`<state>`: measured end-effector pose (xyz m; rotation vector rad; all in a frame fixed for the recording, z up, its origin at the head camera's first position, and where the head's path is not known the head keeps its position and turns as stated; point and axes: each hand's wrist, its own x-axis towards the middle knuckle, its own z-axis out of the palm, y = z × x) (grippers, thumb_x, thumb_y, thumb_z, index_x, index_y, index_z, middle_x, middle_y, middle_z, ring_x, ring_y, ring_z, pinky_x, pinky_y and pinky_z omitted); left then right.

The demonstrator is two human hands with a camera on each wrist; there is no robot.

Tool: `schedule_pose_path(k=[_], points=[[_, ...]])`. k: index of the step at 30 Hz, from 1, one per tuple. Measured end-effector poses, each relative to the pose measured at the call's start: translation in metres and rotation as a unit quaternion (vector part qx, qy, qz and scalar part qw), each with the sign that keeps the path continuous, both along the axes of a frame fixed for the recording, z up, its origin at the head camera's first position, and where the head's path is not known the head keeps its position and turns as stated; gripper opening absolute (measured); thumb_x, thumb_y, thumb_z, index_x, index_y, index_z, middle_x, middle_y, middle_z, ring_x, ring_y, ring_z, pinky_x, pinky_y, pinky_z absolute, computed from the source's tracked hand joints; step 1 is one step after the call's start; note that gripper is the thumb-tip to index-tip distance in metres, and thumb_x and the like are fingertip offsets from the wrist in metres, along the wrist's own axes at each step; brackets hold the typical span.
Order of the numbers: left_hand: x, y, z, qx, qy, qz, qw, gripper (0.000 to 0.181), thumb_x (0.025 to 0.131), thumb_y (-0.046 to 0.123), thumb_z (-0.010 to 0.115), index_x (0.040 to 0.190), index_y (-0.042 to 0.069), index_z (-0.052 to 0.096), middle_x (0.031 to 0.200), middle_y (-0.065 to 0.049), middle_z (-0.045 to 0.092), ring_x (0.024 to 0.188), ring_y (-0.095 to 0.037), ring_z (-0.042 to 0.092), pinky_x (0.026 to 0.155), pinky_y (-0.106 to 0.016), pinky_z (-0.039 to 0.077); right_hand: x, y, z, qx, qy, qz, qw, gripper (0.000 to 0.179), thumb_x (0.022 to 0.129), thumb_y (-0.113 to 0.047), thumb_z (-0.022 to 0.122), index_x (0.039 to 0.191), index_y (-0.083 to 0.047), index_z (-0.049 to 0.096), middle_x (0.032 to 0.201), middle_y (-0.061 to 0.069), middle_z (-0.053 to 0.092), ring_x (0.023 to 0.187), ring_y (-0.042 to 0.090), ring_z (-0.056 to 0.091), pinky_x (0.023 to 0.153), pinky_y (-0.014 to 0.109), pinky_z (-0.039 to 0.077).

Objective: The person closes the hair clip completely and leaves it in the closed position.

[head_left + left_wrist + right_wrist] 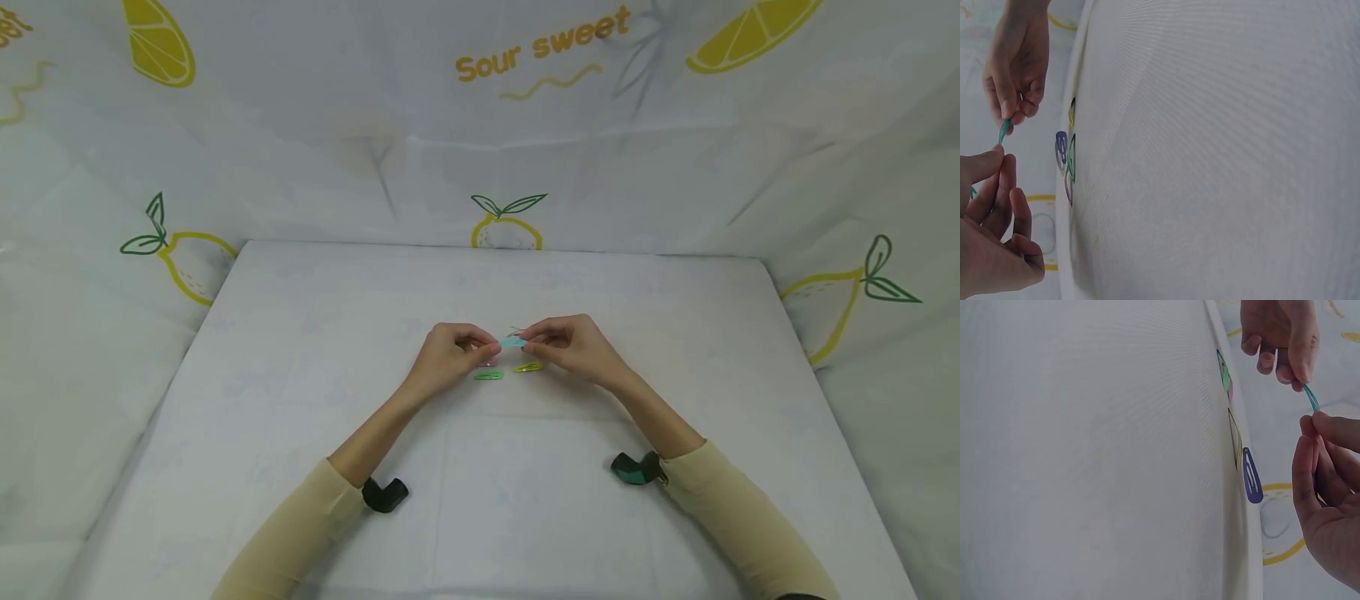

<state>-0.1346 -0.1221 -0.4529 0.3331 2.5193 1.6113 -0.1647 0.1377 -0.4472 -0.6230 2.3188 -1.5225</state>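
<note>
A turquoise snap hair clip [513, 342] is held above the table between both hands. My left hand [448, 357] pinches one end with thumb and forefinger. The opposite end is pinched by my right hand [576, 348]. In the left wrist view the turquoise clip [1004, 130] looks narrow, seen edge-on; the right wrist view shows it slightly bowed. Below the hands lie a green hair clip [488, 376] and a yellow one [528, 367]. A pink hair clip [489, 362] is partly covered by the left fingers. A purple hair clip [1252, 476] appears in the right wrist view.
The table [300, 317] has a white cover. A white curtain [300, 167] printed with lemons and lettering surrounds its back and sides. Black devices sit at both wrists, one at the left cuff [385, 496], the other at the right cuff [635, 469].
</note>
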Motion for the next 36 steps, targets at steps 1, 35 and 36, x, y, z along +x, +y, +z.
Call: schedule_pose_path(k=[1, 35, 36], points=[[0.000, 0.000, 0.000, -0.004, 0.004, 0.002, 1.0000, 0.015, 0.098, 0.020, 0.082, 0.102, 0.005, 0.083, 0.091, -0.013, 0.083, 0.070, -0.015, 0.064, 0.065, -0.020, 0.041, 0.000, 0.000, 0.000, 0.001, 0.001, 0.000, 1.0000, 0.020, 0.099, -0.010, 0.079, 0.116, 0.001, 0.081, 0.105, 0.019, 0.081, 0.088, 0.031, 0.077, 0.077, 0.019, 0.060], [-0.007, 0.018, -0.001, -0.136, 0.063, -0.015, 0.9886, 0.007, 0.096, 0.020, 0.084, 0.095, 0.013, 0.084, 0.087, -0.001, 0.078, 0.065, -0.008, 0.054, 0.063, -0.022, 0.040, -0.008, 0.015, -0.006, 0.050, 0.003, 0.007, 0.9987, 0.017, 0.098, -0.004, 0.078, 0.113, 0.004, 0.080, 0.105, 0.020, 0.080, 0.085, 0.009, 0.069, 0.078, 0.016, 0.056], [-0.008, 0.019, -0.001, -0.141, 0.062, -0.016, 0.9879, 0.007, 0.096, 0.020, 0.084, 0.095, 0.013, 0.084, 0.086, 0.000, 0.078, 0.065, -0.008, 0.055, 0.063, -0.022, 0.040, -0.008, 0.015, -0.006, 0.054, 0.005, 0.009, 0.9985, 0.017, 0.098, -0.004, 0.079, 0.113, 0.004, 0.081, 0.104, 0.020, 0.080, 0.084, 0.009, 0.069, 0.077, 0.016, 0.056]])
